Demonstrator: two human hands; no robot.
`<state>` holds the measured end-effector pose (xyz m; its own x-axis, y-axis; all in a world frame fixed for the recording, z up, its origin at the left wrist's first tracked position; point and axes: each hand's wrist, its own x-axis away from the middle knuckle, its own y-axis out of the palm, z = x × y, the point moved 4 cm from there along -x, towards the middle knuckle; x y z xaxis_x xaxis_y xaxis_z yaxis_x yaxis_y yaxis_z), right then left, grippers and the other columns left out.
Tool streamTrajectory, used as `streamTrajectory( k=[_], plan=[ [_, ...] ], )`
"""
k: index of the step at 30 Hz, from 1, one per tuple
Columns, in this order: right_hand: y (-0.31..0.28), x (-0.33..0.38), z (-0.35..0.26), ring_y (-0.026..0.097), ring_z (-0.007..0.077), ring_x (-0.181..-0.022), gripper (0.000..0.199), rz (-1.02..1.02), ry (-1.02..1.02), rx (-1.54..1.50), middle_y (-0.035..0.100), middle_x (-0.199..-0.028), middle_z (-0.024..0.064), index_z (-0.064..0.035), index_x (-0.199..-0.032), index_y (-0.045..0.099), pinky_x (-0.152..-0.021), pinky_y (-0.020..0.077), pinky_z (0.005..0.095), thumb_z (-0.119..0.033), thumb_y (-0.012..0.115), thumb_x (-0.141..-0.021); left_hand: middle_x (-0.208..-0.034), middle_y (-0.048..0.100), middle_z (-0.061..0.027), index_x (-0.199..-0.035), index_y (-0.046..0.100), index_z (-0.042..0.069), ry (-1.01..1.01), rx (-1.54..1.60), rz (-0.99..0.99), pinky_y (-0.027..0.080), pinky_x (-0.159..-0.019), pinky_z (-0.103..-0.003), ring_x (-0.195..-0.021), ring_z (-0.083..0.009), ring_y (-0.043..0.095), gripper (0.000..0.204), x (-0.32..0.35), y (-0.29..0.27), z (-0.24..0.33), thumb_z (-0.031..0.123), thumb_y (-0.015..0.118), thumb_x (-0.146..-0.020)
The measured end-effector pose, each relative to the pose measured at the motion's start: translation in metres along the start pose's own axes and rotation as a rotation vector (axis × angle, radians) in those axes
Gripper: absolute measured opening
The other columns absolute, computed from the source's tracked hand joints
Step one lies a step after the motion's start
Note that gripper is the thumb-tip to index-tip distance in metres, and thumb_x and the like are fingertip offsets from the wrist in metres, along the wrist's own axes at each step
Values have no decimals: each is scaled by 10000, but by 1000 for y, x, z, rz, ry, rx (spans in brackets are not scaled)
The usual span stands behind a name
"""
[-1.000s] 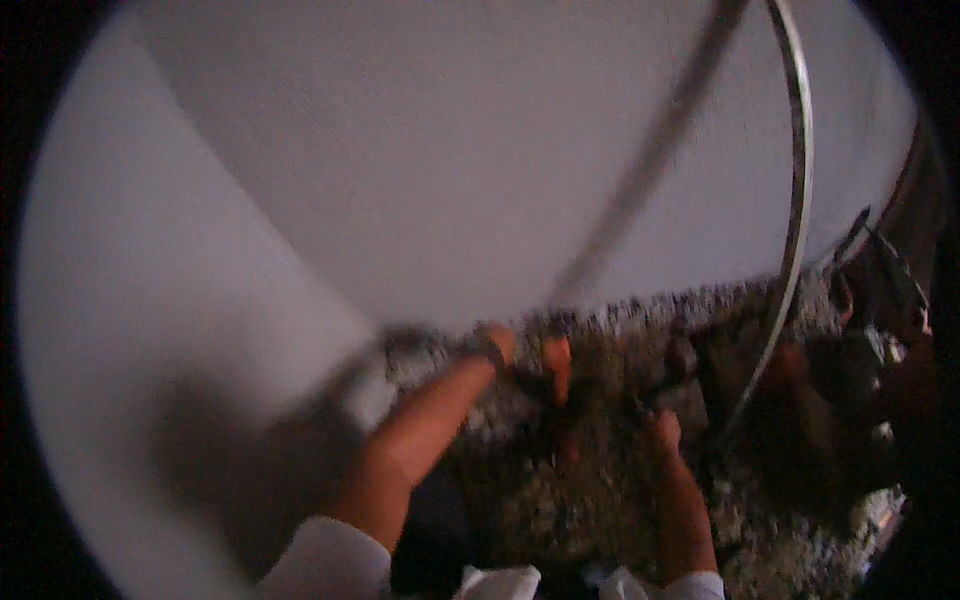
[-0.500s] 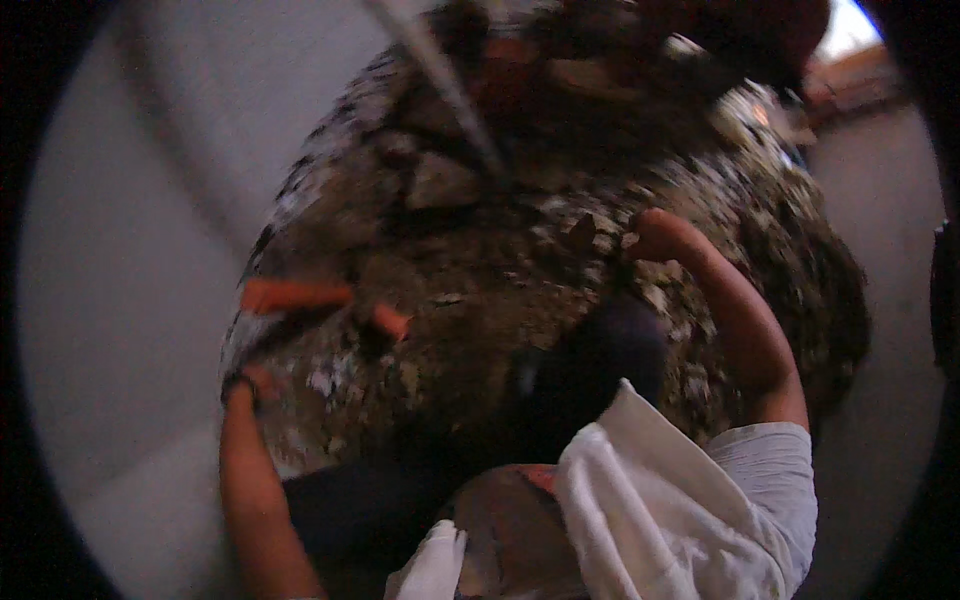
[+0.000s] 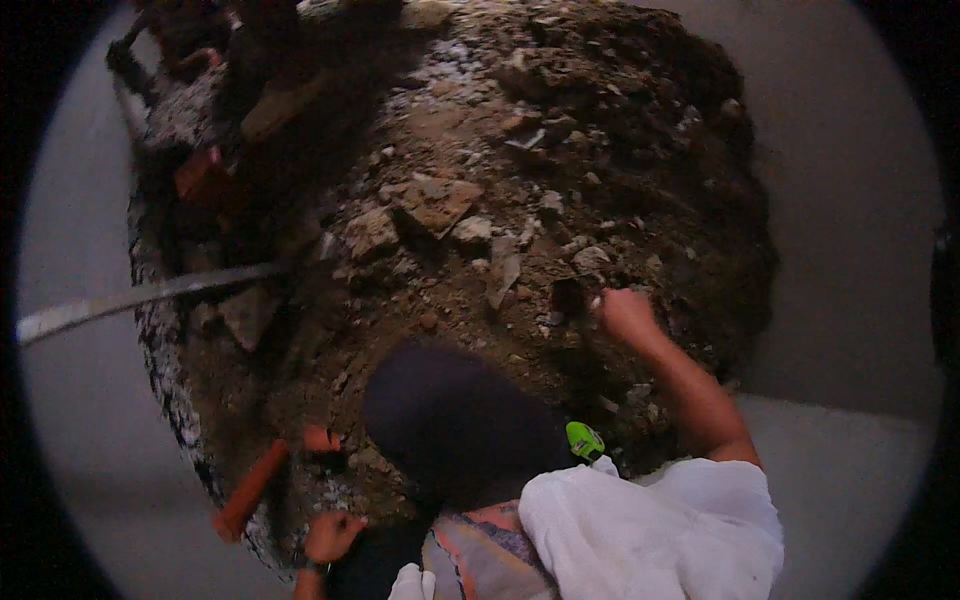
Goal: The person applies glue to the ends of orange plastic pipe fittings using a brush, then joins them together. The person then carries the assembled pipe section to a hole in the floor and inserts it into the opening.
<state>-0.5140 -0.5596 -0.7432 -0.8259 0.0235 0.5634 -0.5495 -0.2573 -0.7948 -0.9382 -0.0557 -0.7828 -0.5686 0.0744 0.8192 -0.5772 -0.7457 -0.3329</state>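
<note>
My right hand point(image 3: 627, 314) reaches over the rubble with its fingers closed. A dark, flat, squarish piece point(image 3: 570, 297) lies right beside its fingertips; whether the hand grips it is hard to see. At the lower left, my left hand point(image 3: 334, 536) hangs low by my leg, a dark band on its wrist. Its fingers are loosely bent and I see nothing in them. Close to it lie an orange pipe point(image 3: 252, 490) and a short orange pipe piece point(image 3: 321, 438). Broken stones point(image 3: 438, 202) and loose earth spread ahead of my knee.
A long pale bar point(image 3: 150, 298) slants from the left onto the rubble. Smooth grey surfaces point(image 3: 840, 200) flank the heap. Another reddish-orange piece point(image 3: 203, 178) lies in shadow at the far left. A bright green object point(image 3: 584, 441) sits near my right side.
My view has swung to the right, so the pipes, the pale bar and the rubble sit further left or lower. The right hand stays closed over the rubble.
</note>
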Motion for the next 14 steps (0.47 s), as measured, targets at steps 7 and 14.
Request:
streamTrajectory(
  k=[7, 14],
  plan=[
    [-5, -23, -24, 739, 416, -867, 231, 101, -18, -116, 747, -899, 221, -22, -867, 781, -752, 600, 511, -216, 659, -840, -1008, 724, -195, -1138, 743, 131, -300, 338, -54, 536, -834, -476, -888, -299, 691, 363, 116, 6, -32, 445, 710, -959],
    [-25, -58, -57, 755, 356, -934, 260, -26, -31, -98, 763, -1024, 175, -79, -1027, 781, -799, 609, 473, -252, 670, -867, -698, 698, -102, -786, 755, 95, -531, 619, -89, 497, -626, -394, -674, -249, 675, 462, 192, 4, 74, 529, 705, -939]
  ],
)
